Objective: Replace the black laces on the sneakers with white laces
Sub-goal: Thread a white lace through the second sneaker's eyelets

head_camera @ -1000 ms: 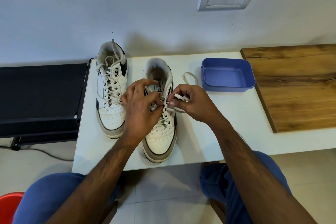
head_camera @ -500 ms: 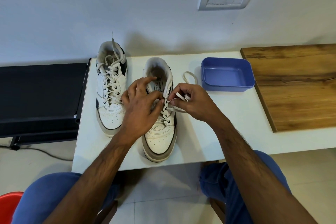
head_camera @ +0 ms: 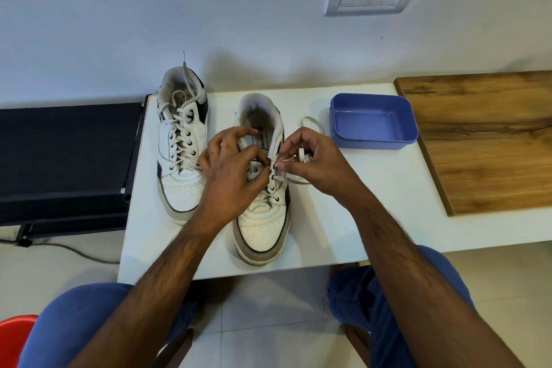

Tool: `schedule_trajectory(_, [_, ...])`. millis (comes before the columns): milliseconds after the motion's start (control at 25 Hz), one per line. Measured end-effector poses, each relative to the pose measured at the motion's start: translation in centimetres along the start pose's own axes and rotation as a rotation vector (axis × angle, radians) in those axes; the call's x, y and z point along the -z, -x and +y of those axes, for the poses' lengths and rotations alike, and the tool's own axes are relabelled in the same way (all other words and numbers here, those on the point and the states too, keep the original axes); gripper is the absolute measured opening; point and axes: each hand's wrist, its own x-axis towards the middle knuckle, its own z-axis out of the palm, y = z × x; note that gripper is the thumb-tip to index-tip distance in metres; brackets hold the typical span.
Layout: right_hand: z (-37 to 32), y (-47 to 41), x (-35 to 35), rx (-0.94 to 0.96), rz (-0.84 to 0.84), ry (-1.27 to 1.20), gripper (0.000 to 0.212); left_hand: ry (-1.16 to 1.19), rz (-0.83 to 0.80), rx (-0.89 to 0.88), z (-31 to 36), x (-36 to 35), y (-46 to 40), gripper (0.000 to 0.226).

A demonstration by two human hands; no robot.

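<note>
The white lace (head_camera: 294, 180) comes out of a right-side eyelet of the right sneaker (head_camera: 263, 188), approx. mid-worktop (head_camera: 358, 218). The sneaker's long axis runs near to far, toe toward the person. Right hand (head_camera: 310, 164) pinches the lace tip at the next eyelet and is nearer to it. Left hand (head_camera: 230, 176), fingers curled, holds the tongue/eyelet edge. The left sneaker (head_camera: 180, 143) looks already laced in white.

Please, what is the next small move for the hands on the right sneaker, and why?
Probably push the lace tip through the eyelet and pull it across. The right hand pinches the white lace end at an eyelet on the right sneaker, while the left hand holds the shoe's upper part. Only its lower eyelets look laced; the left sneaker is laced to the top.
</note>
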Motion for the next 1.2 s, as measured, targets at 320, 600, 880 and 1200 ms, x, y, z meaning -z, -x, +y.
schedule_trajectory(320, [0.4, 0.0, 2.4, 0.088, 0.184, 0.227, 0.022, 0.014, 0.092, -0.101, 1.0, 0.0, 1.1, 0.024])
schedule_trajectory(600, [-0.3, 0.5, 2.6, 0.185, 0.103, 0.345, 0.036, -0.401, -0.014, -0.301, 1.6, -1.4, 2.0, 0.024])
schedule_trajectory(880, [-0.8, 1.3, 2.4, 0.017, -0.295, 0.394, 0.005, 0.070, 0.137, -0.099, 2.4, 0.0, 1.1, 0.013])
schedule_trajectory(1200, [-1.3, 1.1, 4.1, -0.080, 0.136, -0.421, 0.035, 0.484, 0.161, -0.073, 1.5, 1.7, 0.6, 0.006])
